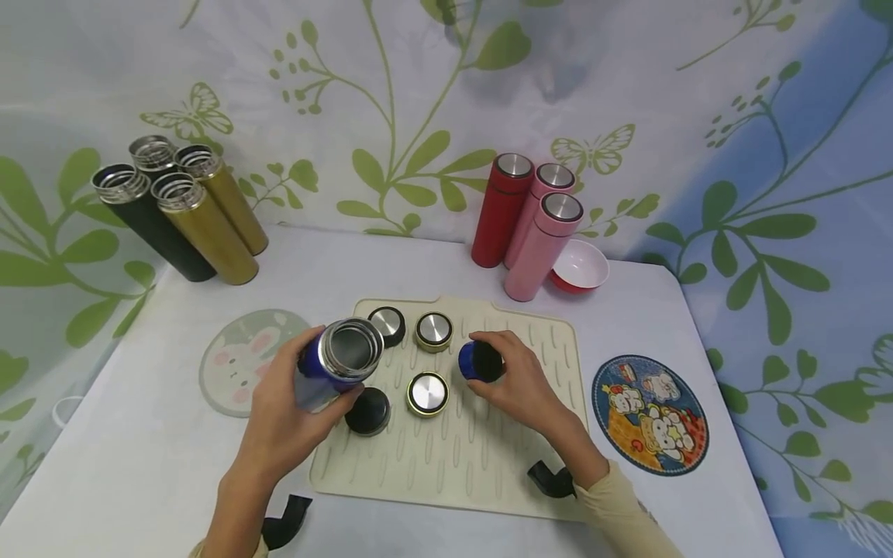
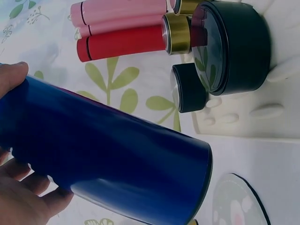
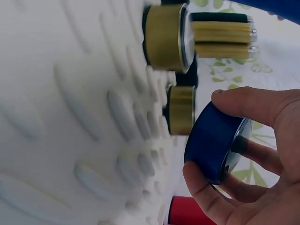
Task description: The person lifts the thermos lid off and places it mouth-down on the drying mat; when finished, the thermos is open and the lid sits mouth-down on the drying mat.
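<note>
My left hand grips a blue thermos bottle. It is tilted, and its uncapped steel mouth shows in the head view. To the right, above the drying mat, my right hand pinches a blue bottle cap between thumb and fingers; its black side shows in the head view. Bottle and cap are apart. Several other caps sit on the mat between the hands: a black one with a silver top, a gold-rimmed cap, another gold-rimmed cap and a dark cap.
Uncapped black and gold bottles stand at the back left. Capped red and pink bottles stand at the back, by a red-and-white bowl. A rabbit placemat lies left, a colourful round mat right.
</note>
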`<move>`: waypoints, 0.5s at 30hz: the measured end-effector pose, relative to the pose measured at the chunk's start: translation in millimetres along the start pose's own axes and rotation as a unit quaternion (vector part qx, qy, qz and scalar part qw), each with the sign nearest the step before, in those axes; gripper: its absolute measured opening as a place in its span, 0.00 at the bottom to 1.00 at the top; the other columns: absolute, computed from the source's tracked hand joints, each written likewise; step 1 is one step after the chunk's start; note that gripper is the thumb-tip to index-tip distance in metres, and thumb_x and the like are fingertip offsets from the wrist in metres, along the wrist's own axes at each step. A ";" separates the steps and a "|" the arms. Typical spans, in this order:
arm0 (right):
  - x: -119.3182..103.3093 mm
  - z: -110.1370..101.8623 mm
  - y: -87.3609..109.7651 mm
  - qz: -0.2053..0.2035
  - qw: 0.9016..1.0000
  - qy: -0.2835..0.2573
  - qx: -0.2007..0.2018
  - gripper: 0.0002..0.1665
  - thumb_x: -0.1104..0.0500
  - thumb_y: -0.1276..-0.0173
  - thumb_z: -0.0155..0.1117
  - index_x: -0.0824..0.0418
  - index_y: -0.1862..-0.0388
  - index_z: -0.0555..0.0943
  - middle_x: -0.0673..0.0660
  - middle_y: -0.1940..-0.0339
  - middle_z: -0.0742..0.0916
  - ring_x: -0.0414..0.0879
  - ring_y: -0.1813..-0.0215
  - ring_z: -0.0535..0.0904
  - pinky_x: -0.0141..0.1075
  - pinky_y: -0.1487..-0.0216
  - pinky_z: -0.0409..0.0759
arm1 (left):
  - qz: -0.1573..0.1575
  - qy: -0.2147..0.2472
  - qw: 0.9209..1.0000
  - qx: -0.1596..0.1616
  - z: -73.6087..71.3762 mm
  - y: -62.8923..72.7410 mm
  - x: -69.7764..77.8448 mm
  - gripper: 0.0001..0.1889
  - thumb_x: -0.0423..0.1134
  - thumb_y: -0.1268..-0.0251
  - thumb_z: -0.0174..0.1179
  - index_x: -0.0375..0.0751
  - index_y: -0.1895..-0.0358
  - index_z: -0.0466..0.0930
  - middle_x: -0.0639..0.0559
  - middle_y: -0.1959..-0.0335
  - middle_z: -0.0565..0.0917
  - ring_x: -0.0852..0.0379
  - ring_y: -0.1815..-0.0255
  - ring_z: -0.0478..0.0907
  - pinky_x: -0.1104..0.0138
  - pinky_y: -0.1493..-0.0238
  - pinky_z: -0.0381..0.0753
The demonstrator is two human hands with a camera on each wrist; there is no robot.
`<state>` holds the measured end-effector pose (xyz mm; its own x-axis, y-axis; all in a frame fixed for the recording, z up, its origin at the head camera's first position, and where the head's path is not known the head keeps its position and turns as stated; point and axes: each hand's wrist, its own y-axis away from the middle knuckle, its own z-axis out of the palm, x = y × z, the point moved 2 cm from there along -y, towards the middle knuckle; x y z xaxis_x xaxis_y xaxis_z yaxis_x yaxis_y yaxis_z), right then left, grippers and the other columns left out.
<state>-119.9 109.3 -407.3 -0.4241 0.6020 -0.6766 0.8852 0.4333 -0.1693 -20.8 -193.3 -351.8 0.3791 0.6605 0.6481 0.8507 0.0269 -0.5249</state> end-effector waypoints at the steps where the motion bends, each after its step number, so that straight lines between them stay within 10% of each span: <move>1: 2.4 0.3 -2.2 0.004 1.000 0.007 0.000 0.41 0.61 0.51 0.84 0.56 0.36 0.78 0.57 0.45 0.80 0.52 0.45 0.78 0.49 0.51 0.81 | 0.002 0.003 1.000 0.002 -0.5 0.0 0.1 0.51 0.28 0.67 0.82 0.36 0.30 0.67 0.42 0.38 0.78 0.47 0.40 0.76 0.76 0.36 0.63; 15: 28.2 7.3 -34.0 0.050 0.995 0.081 0.001 0.45 0.57 0.48 0.82 0.64 0.33 0.72 0.63 0.42 0.80 0.58 0.40 0.76 0.54 0.40 0.75 | 0.015 0.004 1.000 0.024 0.1 3.0 -5.4 0.51 0.29 0.69 0.83 0.34 0.31 0.68 0.41 0.39 0.78 0.45 0.41 0.76 0.76 0.35 0.63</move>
<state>-160.6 106.7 -425.8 -0.3589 0.7418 -0.5665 0.9248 0.3648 -0.1082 -20.3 -196.7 -357.0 0.4075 0.6561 0.6352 0.8198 0.0434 -0.5709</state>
